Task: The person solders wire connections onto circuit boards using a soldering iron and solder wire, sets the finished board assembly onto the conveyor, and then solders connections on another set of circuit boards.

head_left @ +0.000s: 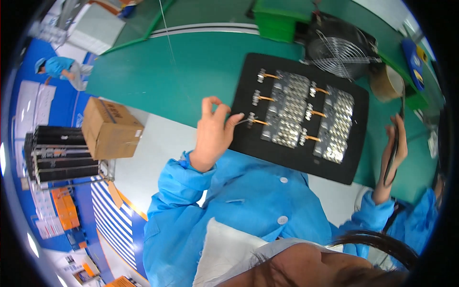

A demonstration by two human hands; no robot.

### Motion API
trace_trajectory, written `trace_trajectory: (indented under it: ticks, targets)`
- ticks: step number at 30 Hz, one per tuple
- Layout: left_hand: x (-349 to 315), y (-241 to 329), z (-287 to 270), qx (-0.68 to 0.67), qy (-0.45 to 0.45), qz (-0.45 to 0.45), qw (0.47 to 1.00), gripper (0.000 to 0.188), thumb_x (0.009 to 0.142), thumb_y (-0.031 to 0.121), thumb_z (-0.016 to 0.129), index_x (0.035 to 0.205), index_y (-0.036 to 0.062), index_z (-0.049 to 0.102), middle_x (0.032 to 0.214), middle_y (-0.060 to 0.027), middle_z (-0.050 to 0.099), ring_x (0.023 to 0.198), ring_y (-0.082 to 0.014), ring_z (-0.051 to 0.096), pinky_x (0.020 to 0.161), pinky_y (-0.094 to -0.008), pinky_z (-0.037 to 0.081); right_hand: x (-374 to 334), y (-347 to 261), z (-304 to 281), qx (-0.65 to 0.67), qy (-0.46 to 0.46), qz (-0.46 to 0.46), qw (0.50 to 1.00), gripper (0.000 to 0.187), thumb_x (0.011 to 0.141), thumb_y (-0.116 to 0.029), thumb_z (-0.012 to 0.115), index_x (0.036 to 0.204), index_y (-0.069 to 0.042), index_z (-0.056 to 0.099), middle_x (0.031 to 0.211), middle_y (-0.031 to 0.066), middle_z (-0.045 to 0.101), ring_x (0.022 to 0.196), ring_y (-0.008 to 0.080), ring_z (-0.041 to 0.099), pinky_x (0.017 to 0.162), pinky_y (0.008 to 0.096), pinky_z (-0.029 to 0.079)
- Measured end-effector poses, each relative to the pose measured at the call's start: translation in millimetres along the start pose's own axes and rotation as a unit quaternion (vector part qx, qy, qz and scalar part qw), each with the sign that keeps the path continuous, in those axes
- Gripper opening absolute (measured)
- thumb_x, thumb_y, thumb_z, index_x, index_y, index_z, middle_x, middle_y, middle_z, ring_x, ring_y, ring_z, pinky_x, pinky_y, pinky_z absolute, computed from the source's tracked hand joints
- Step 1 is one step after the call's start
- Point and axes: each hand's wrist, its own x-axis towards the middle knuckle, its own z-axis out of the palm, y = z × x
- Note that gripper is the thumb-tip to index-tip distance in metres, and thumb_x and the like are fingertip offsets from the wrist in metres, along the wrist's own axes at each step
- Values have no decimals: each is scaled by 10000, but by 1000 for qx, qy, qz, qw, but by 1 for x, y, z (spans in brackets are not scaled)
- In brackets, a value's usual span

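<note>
A black rectangular board (311, 160) lies in front of me, carrying two columns of small silvery modules (289, 107) with short orange flex tails and small connectors at their left ends. At the board's left edge my left hand (213, 131) has its fingers bent together. A thin metal sliver (243, 121) shows at the thumb tip and reaches toward the lowest connector (252, 118) of the left column. To the right of the board, my right hand (398, 143) is closed around a long, thin, dark tool (393, 160) standing nearly upright; its kind is unclear.
A black fan with a wire guard (339, 52) stands behind the board, beside a tape roll (386, 82) and a green bin (275, 21). The green tabletop (143, 76) stretches left. A cardboard box (112, 129) sits at left. Another person (62, 69) is far left; a blue sleeve (418, 222) shows at right.
</note>
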Motion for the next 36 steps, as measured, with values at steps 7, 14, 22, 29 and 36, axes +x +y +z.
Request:
trace_trajectory:
  ticks: [7, 14, 22, 29, 36]
  targets:
    - [-15, -21, -19, -41, -83, -22, 995, 313, 942, 268, 560, 858, -31, 521, 1024, -212, 469, 781, -432, 546, 679, -489, 469, -58, -31, 12, -71, -95, -27, 993, 372, 872, 85, 576, 1231, -12, 569, 1123, 174, 639, 998, 273, 633, 863, 333, 493]
    - [-38, -40, -30, -388, -144, -159, 896, 374, 1042, 375, 314, 1000, 64, 517, 949, -36, 527, 916, -139, 541, 799, -321, 457, -97, 16, 10, 117, -121, 94, 981, 378, 912, 57, 518, 1287, 16, 500, 1229, 175, 569, 1050, 222, 589, 915, 316, 467]
    - [-25, -19, -20, -681, 66, -249, 686, 352, 1028, 393, 351, 1226, 121, 454, 1198, -62, 571, 1070, -198, 560, 908, -362, 450, -89, -101, 19, 136, -152, 75, 976, 356, 881, 108, 533, 1229, 35, 531, 1184, 176, 622, 954, 217, 657, 852, 327, 512]
    - [-14, -3, 2, -728, 90, -275, 622, 321, 1019, 221, 434, 1308, 83, 421, 1283, -45, 529, 1200, -216, 496, 1032, -407, 384, -79, -141, 60, 248, -151, 7, 957, 333, 834, 105, 582, 1161, 42, 564, 1140, 218, 635, 969, 254, 679, 789, 311, 549]
    - [4, -53, -24, -675, 177, -239, 675, 263, 995, 210, 494, 1219, 73, 515, 1192, -41, 587, 1095, -204, 557, 979, -373, 436, -77, -118, 39, 106, -59, -40, 992, 302, 817, 101, 582, 1111, 28, 593, 982, 203, 673, 857, 283, 686, 741, 322, 539]
